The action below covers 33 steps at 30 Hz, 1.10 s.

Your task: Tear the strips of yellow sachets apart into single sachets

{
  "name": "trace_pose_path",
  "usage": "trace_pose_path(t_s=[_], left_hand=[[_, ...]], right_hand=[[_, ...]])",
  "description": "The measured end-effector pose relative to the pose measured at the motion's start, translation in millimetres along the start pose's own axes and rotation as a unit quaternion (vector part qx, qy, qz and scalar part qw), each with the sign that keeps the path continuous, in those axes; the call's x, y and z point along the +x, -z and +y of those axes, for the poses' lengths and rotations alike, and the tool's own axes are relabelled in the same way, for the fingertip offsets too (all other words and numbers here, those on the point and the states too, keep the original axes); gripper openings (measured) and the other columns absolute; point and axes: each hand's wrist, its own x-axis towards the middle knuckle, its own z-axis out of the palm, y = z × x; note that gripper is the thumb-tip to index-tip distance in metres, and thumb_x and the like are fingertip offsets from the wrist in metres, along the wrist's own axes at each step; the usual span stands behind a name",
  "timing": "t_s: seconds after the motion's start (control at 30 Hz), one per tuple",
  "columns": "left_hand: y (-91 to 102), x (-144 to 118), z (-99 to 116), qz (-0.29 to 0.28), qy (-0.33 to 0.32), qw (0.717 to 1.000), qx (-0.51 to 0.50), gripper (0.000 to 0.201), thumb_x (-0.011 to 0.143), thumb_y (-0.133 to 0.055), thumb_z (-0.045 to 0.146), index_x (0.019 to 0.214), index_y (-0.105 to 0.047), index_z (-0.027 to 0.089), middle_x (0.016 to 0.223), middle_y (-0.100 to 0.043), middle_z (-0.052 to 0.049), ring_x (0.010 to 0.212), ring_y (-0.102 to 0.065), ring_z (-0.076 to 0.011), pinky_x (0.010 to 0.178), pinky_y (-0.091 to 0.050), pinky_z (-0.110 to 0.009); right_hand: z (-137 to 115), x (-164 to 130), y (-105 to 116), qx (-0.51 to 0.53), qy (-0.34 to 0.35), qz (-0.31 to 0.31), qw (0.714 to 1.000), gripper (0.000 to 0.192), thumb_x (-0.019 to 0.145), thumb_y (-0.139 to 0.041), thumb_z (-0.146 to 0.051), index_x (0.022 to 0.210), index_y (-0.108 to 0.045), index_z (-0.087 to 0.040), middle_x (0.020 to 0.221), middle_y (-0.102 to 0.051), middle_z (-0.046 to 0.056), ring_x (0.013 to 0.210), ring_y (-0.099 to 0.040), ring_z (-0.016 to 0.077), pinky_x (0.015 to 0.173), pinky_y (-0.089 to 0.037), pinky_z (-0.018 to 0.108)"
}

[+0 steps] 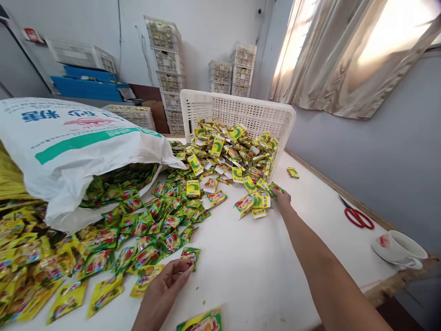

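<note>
My left hand (168, 285) is at the front of the table, fingers closed on the edge of a green sachet (191, 255) with red print. My right hand (283, 200) reaches out to the basket's front right corner. Its fingers are closed around a small green-and-yellow packet (277, 188), partly hidden, beside a few small yellow boxes (259, 200). A white plastic basket (255, 110) lies tipped on its side, with many yellow-green boxes (217, 146) spilling out. Loose green sachets (148, 255) spread from the mouth of a white woven sack (86, 138).
Yellow sachets (44, 271) are heaped at left. A larger green-yellow packet (203, 322) lies at the front edge. On the right are a single box (293, 172), red-handled scissors (358, 218) and a white cup (398, 248). Stacked crates (168, 69) stand behind.
</note>
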Motion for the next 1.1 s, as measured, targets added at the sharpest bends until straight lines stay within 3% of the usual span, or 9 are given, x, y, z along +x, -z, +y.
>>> trace_pose_path(t_s=[0.2, 0.3, 0.53, 0.73, 0.8, 0.87, 0.93, 1.0, 1.1], left_hand=[[5.6, 1, 5, -0.011, 0.011, 1.000, 0.003, 0.057, 0.065, -0.070, 0.063, 0.100, -0.067, 0.018, 0.099, -0.068, -0.009, 0.086, -0.063, -0.0232, 0.078, -0.053, -0.034], [4.4, -2, 11, -0.018, -0.002, 1.000, -0.012, 0.056, 0.064, -0.073, 0.060, 0.098, -0.066, 0.017, 0.097, -0.068, -0.010, 0.087, -0.062, -0.0228, 0.079, -0.052, -0.034], [4.1, -4, 13, 0.015, -0.003, 0.999, -0.030, 0.053, 0.062, -0.075, 0.059, 0.092, -0.064, 0.016, 0.089, -0.066, -0.008, 0.078, -0.061, -0.0204, 0.071, -0.050, -0.032], [3.2, -5, 15, 0.043, 0.001, 0.998, -0.052, 0.052, 0.056, -0.080, 0.058, 0.084, -0.065, 0.016, 0.075, -0.065, -0.003, 0.066, -0.060, -0.0164, 0.063, -0.049, -0.027], [3.7, -8, 18, 0.043, 0.007, 0.995, -0.086, 0.052, 0.056, -0.080, 0.058, 0.082, -0.065, 0.016, 0.074, -0.066, -0.004, 0.065, -0.061, -0.0159, 0.061, -0.050, -0.025], [6.7, -11, 21, 0.037, 0.023, 0.989, -0.143, 0.052, 0.057, -0.080, 0.058, 0.082, -0.065, 0.015, 0.075, -0.068, -0.005, 0.064, -0.063, -0.0157, 0.061, -0.051, -0.024], [12.6, -12, 25, 0.032, 0.058, 0.975, -0.211, 0.049, 0.062, -0.079, 0.056, 0.084, -0.065, 0.014, 0.076, -0.070, -0.007, 0.064, -0.065, -0.0157, 0.060, -0.053, -0.023], [20.4, -13, 29, 0.014, 0.112, 0.954, -0.276, 0.046, 0.072, -0.073, 0.054, 0.087, -0.066, 0.012, 0.078, -0.071, -0.010, 0.064, -0.067, -0.0167, 0.059, -0.054, -0.022], [30.6, -16, 35, -0.081, 0.190, 0.914, -0.348, 0.052, 0.086, -0.053, 0.056, 0.090, -0.068, 0.006, 0.082, -0.072, -0.018, 0.064, -0.069, -0.0203, 0.058, -0.057, -0.025]], right_hand=[[23, -72, -62, 0.069, -0.100, -0.188, 0.975, 0.044, 0.047, -0.083, -0.023, 0.085, -0.061, -0.017, 0.069, -0.070, 0.002, 0.070, -0.069, 0.0217, 0.064, -0.057, 0.034], [20, -108, -77, 0.078, -0.128, -0.254, 0.956, 0.046, 0.048, -0.084, -0.021, 0.088, -0.060, -0.019, 0.077, -0.073, 0.001, 0.075, -0.070, 0.0199, 0.070, -0.058, 0.032], [-25, -155, -52, 0.069, -0.145, -0.379, 0.911, 0.042, 0.050, -0.085, -0.021, 0.086, -0.062, -0.019, 0.079, -0.073, 0.000, 0.074, -0.069, 0.0172, 0.071, -0.055, 0.029], [-17, -187, -23, -0.068, -0.145, -0.353, 0.922, 0.039, 0.047, -0.084, -0.025, 0.077, -0.060, -0.018, 0.070, -0.069, -0.001, 0.067, -0.066, 0.0165, 0.070, -0.052, 0.030], [-13, -197, -20, -0.095, -0.088, -0.353, 0.927, 0.035, 0.052, -0.081, -0.030, 0.077, -0.060, -0.018, 0.069, -0.067, -0.001, 0.067, -0.065, 0.0168, 0.069, -0.051, 0.030], [-20, -207, -17, -0.125, 0.037, -0.336, 0.933, 0.029, 0.062, -0.076, -0.035, 0.081, -0.061, -0.018, 0.072, -0.067, -0.001, 0.071, -0.064, 0.0175, 0.070, -0.051, 0.031], [-35, -218, -13, -0.137, 0.182, -0.336, 0.914, 0.023, 0.073, -0.070, -0.036, 0.087, -0.062, -0.020, 0.082, -0.069, 0.002, 0.080, -0.065, 0.0191, 0.075, -0.051, 0.032], [-53, -230, -9, -0.123, 0.282, -0.399, 0.864, 0.017, 0.079, -0.066, -0.033, 0.091, -0.064, -0.021, 0.095, -0.070, 0.005, 0.093, -0.065, 0.0203, 0.082, -0.051, 0.033], [-65, -247, -7, -0.116, 0.334, -0.560, 0.750, 0.011, 0.083, -0.065, -0.027, 0.094, -0.067, -0.024, 0.102, -0.071, 0.006, 0.099, -0.065, 0.0204, 0.086, -0.051, 0.034]])
